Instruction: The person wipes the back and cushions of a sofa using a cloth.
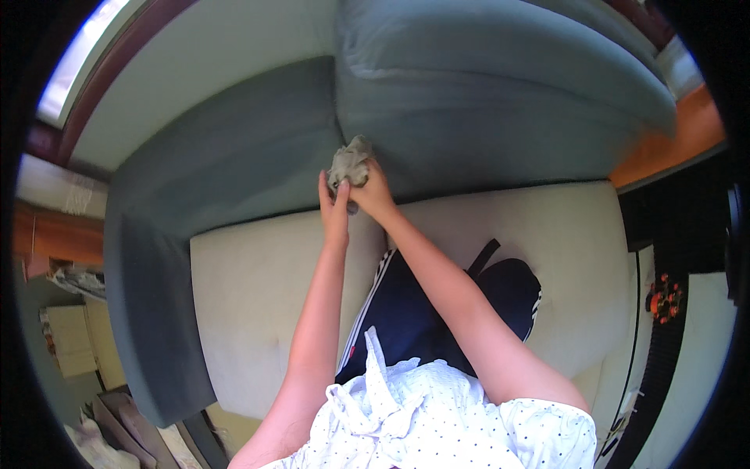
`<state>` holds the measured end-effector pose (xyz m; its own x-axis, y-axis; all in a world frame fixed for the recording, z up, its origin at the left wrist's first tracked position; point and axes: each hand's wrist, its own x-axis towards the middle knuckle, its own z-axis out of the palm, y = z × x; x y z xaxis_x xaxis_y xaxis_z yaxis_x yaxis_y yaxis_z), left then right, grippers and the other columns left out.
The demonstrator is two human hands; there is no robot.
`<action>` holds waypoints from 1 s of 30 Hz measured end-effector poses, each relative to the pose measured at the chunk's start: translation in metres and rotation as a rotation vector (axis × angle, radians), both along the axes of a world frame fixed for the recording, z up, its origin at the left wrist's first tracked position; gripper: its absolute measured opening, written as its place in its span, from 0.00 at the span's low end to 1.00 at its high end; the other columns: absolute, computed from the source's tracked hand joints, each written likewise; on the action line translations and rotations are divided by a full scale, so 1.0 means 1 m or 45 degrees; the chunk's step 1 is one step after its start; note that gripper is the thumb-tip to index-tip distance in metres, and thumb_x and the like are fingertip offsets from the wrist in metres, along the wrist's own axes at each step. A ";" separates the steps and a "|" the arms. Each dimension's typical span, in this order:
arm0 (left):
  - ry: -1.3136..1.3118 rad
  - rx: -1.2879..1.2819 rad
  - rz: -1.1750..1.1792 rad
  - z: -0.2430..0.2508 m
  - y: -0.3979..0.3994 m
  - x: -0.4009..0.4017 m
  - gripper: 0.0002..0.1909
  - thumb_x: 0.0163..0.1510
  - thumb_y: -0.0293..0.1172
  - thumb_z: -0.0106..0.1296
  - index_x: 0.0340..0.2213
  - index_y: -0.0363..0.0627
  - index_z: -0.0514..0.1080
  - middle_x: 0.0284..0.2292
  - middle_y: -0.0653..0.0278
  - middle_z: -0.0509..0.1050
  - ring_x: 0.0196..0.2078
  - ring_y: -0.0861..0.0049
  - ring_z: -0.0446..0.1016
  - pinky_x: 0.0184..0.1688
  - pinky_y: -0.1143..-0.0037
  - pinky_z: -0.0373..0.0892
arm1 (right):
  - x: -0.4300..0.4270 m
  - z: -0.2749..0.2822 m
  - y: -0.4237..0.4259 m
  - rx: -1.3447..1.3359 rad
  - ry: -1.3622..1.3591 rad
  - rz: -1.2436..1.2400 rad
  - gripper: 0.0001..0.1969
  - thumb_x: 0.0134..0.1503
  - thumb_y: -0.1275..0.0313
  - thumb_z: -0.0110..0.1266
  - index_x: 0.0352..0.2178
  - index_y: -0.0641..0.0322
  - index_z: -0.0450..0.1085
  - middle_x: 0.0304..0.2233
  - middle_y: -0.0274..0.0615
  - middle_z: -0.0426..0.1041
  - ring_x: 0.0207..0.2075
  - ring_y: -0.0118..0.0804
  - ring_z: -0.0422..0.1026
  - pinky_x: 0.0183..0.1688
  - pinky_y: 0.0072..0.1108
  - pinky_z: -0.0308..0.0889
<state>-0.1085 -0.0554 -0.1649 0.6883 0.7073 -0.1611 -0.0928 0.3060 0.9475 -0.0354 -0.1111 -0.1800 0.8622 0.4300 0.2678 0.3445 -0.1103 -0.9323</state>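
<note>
A crumpled grey-beige cloth (350,162) is bunched between both hands, in front of the backrest of a sofa. My left hand (334,202) grips its left and lower side, with the thumb across the front and the fingers along the edge. My right hand (375,190) is closed round its right side, and part of the fingers is hidden by the cloth. A small grey bit shows below the bundle, between the wrists. Under the hands lies the beige seat cushion (263,293) of the sofa.
The dark grey-green sofa backrest (246,146) rises ahead, with a large grey cushion (498,117) at its right half. The sofa's armrest (152,328) stands at the left. Dark trousers with white stripes (410,322) show my knees on the seat. Red-orange ornaments (665,299) stand far right.
</note>
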 end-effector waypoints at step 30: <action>0.220 -0.640 -0.959 0.092 -0.119 0.035 0.20 0.52 0.36 0.37 0.44 0.35 0.60 0.42 0.56 0.66 0.44 0.67 0.66 0.46 0.70 0.63 | 0.018 0.079 -0.251 0.365 0.795 -0.489 0.45 0.44 0.56 0.54 0.54 0.63 0.36 0.51 0.49 0.52 0.49 0.45 0.58 0.46 0.32 0.59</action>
<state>-0.0736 -0.1747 -0.0733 0.8762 -0.0991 -0.4716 0.4286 0.6076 0.6686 -0.0172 -0.3619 -0.1011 0.9639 0.0590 -0.2598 -0.2660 0.1585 -0.9509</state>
